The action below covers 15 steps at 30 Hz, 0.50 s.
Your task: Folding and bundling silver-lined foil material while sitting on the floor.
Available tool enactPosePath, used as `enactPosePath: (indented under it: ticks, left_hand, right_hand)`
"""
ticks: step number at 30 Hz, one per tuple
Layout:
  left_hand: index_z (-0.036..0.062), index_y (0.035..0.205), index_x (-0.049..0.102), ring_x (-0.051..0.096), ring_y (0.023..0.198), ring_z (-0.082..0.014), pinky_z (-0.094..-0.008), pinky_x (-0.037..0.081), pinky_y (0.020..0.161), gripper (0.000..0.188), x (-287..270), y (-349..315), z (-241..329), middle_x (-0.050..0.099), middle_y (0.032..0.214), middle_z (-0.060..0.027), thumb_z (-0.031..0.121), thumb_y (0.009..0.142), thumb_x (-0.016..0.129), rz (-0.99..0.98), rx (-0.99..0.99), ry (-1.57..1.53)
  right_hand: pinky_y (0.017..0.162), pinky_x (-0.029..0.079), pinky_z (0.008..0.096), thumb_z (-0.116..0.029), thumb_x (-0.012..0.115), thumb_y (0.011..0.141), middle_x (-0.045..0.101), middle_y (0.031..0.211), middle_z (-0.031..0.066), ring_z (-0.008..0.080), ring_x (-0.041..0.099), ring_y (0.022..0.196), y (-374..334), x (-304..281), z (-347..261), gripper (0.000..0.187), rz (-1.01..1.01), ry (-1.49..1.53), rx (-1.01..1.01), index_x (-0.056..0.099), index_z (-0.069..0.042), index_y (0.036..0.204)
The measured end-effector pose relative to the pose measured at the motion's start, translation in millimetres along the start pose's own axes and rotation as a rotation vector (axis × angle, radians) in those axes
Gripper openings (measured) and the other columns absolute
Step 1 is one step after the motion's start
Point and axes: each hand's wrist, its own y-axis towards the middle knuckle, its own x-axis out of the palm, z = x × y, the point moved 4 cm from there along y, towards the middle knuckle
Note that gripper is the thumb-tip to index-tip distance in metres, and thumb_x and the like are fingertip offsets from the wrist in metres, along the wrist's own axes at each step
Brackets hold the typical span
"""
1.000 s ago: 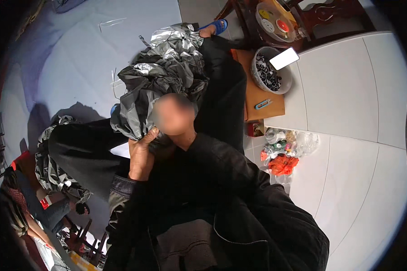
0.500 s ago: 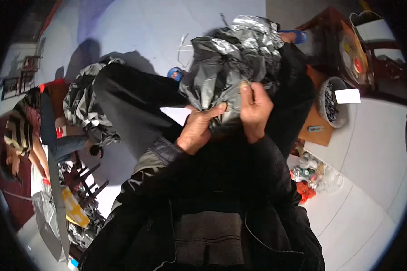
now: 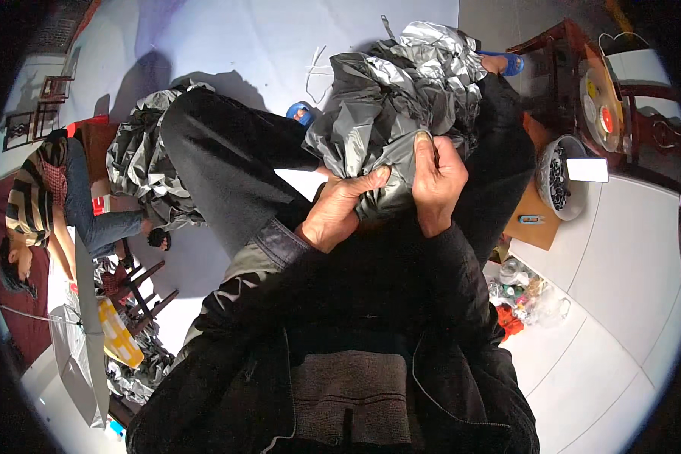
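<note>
A crumpled sheet of thin, shiny silver-and-dark fabric (image 3: 378, 98) lies bunched over my lap and right leg. My left hand (image 3: 337, 212) pinches its near edge, thumb stretched along the top and fingers curled beneath. A short way to the right, my right hand (image 3: 439, 181) grips the same edge, its thumb pressed on top. Between the two hands the cloth is gathered and partly taut. Whether anything small sits under the thumbs is hidden.
More silver fabric (image 3: 147, 151) is heaped beyond my left knee. At the right, a bowl of small dark parts (image 3: 571, 193) stands by a brown board (image 3: 533, 227) with a small blue tool (image 3: 530, 219). Another person (image 3: 34, 216) sits at the far left near a dark stool (image 3: 140, 295).
Both hands keep their hold on the fabric and appear slightly farther right in the picture. The whole view has shifted a little; the cloth's folds between the hands have changed slightly.
</note>
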Motion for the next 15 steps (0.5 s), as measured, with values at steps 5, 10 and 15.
enactPosePath:
  ticks: [5,10,15]
  left_hand:
    - [0.0000,0.129,0.056,0.063,0.108,-0.0216,-0.0381,0.051,0.096,0.063,8,-7,0,0.067,0.117,-0.0070,0.002,0.075,0.086,-0.008,-0.018,-0.051]
    - [0.0011,0.135,0.052,0.062,0.110,-0.0211,-0.0364,0.049,0.098,0.068,4,-3,-5,0.065,0.122,-0.0066,0.004,0.076,0.086,-0.043,-0.045,-0.018]
    - [0.0003,0.134,0.052,0.061,0.111,-0.0203,-0.0349,0.048,0.098,0.067,1,-3,-1,0.065,0.123,-0.0062,0.004,0.076,0.086,0.011,0.097,0.117]
  right_hand:
    - [0.053,0.030,0.0224,-0.010,0.065,0.098,0.041,0.065,-0.0062,0.0028,0.035,0.063,-3,3,2,0.026,-0.004,0.016,-0.005,0.054,-0.001,0.076]
    - [0.054,0.032,0.0224,-0.010,0.065,0.098,0.040,0.065,-0.0056,0.0031,0.036,0.063,-7,3,4,0.025,-0.005,0.030,-0.013,0.055,0.000,0.077]
    - [0.054,0.034,0.0223,-0.010,0.065,0.097,0.041,0.065,-0.0051,0.0033,0.036,0.064,-6,-9,2,0.025,0.033,-0.043,-0.050,0.055,0.000,0.077]
